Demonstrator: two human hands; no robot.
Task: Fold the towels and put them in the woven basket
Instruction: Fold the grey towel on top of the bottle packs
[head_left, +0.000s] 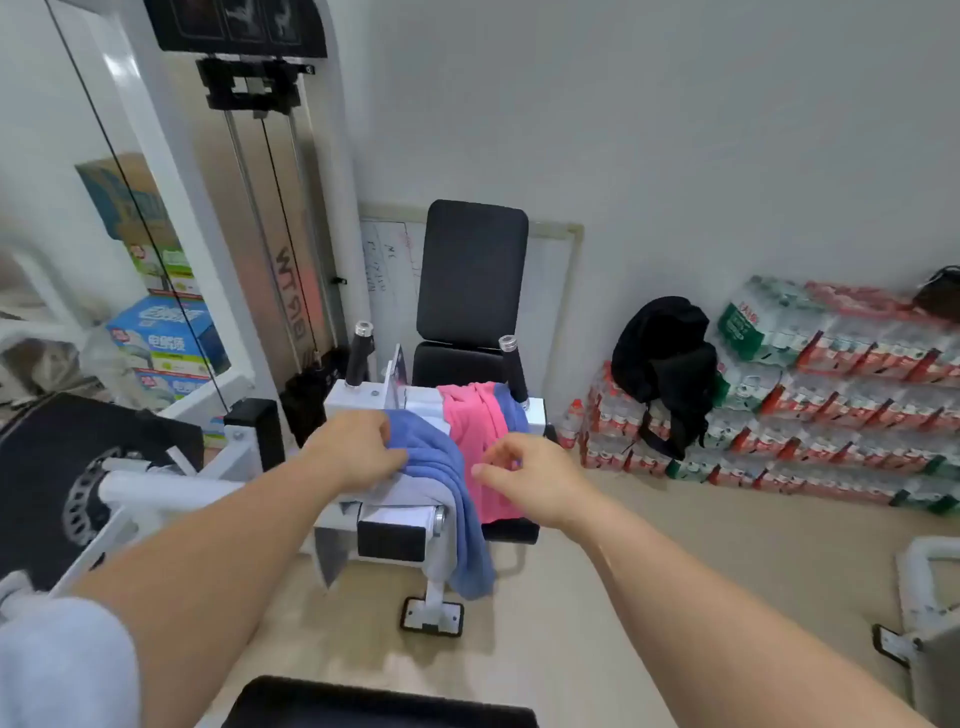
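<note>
Towels hang over the white frame of a gym machine (374, 400) in front of me. A blue towel (457, 493) drapes down over its near end, with a grey towel (415, 493) under it. A pink towel (478, 431) lies to the right, and a second bit of blue cloth (511, 410) shows beyond it. My left hand (353, 447) grips the blue towel's upper left part. My right hand (530, 478) hovers over the pink towel with loosely curled fingers and holds nothing. No woven basket is in view.
The machine's black seat and backrest (470, 270) stand behind the towels, with a weight stack (270, 208) to the left. Packs of bottled water (831, 395) and a black backpack (665, 364) line the right wall. Another black pad (379, 701) sits at the bottom edge.
</note>
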